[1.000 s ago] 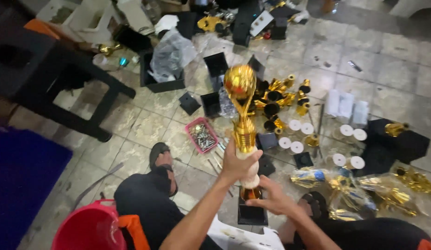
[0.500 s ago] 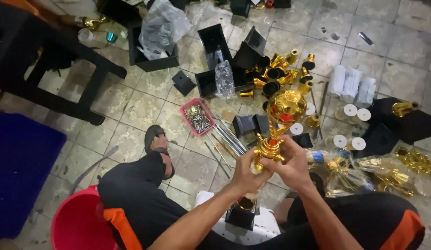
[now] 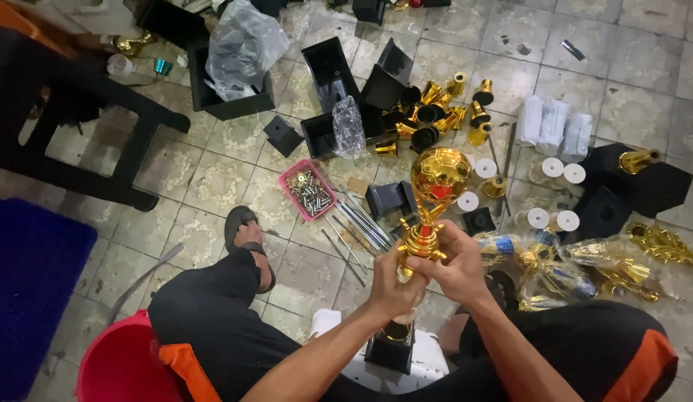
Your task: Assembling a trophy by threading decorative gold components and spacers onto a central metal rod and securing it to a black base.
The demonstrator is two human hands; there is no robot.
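Open tile just left of the pink screw tray (image 3: 308,193), past the sandalled foot (image 3: 246,237). Ahead it's jammed: thin metal rods (image 3: 361,223), black bases (image 3: 391,199), gold cups (image 3: 436,112) (packed tight). Right side, wrapped gold pieces (image 3: 585,264) crowd the floor (image 3: 212,171).

One gold trophy (image 3: 434,195), one pink tray (image 3: 308,190), one red bucket (image 3: 116,365).

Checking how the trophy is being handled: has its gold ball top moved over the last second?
Yes. The ball has come down toward the person; it was above the pink tray, now level with it, both hands on the stem.
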